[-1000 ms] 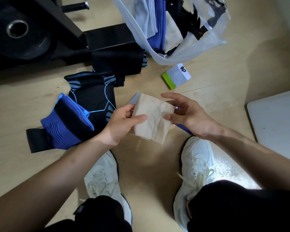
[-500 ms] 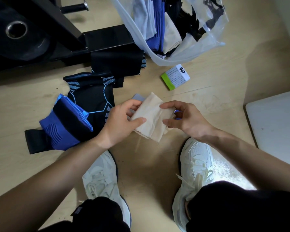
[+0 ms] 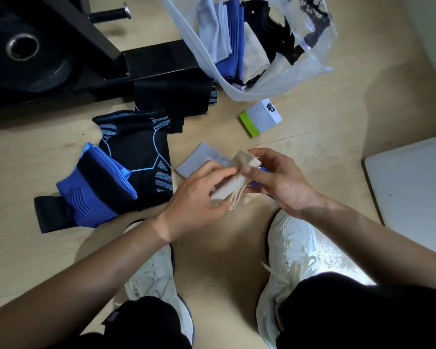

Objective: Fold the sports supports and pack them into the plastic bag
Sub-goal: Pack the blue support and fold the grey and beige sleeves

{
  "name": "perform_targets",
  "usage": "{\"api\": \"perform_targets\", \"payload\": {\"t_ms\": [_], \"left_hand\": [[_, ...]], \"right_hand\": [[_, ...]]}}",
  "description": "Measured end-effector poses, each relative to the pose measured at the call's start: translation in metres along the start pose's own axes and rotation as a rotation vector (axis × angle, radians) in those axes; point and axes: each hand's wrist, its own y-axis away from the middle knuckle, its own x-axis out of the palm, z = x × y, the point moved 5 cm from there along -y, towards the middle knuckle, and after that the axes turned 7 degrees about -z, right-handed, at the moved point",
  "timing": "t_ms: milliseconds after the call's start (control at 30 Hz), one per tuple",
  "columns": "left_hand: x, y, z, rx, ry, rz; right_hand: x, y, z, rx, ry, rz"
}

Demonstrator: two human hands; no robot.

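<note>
From the head camera, both hands meet over the wooden floor (image 3: 312, 117), just above the person's white shoes (image 3: 290, 238). Between them is a beige support (image 3: 239, 176), folded into a narrow strip. The left hand (image 3: 199, 195) curls around its lower half, thumb lying along the top of the fabric and the other fingers tucked under, so the strip's lower end sticks out just past the palm. The right hand (image 3: 280, 180) pinches the upper end: its thumb (image 3: 252, 171) presses on the near face while the fingers (image 3: 267, 154) wrap over the far edge, closed tight on the cloth. The folded layers show at the strip's lower edge.

Taking the beige support as the landmark: a pale grey piece (image 3: 202, 161) lies flat on the floor just behind it, partly under the left hand. A bit of blue fabric (image 3: 264, 170) peeks out beneath the right hand. To the left lie a black support with light-blue lines (image 3: 141, 157) and a blue-and-black support (image 3: 96, 192) overlapping it. Further behind and to the right stands the clear plastic bag (image 3: 310, 64), open, with white, blue, beige and black folded pieces inside. A small white-and-green box (image 3: 261, 117) sits between the support and the bag.
</note>
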Motion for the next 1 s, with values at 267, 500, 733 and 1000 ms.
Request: {"api": "perform_targets", "payload": {"t_ms": [267,500,733,1000], "left_hand": [[-0.010,-0.001,0.011,-0.139,0.200,-0.105],[-0.006,-0.004,0.000,-0.299,0.548,0.100],[-0.016,-0.019,-0.015,-0.355,0.601,-0.101],[-0.040,-0.036,-0.048,-0.249,0.536,-0.158]], "right_hand": [[-0.005,-0.002,-0.003,0.063,0.005,0.051],[-0.004,-0.001,0.016,-0.043,-0.106,0.064],[0.005,0.013,0.037,-0.180,-0.134,0.012],[0.008,0.027,0.074,-0.350,0.020,-0.083]]}}
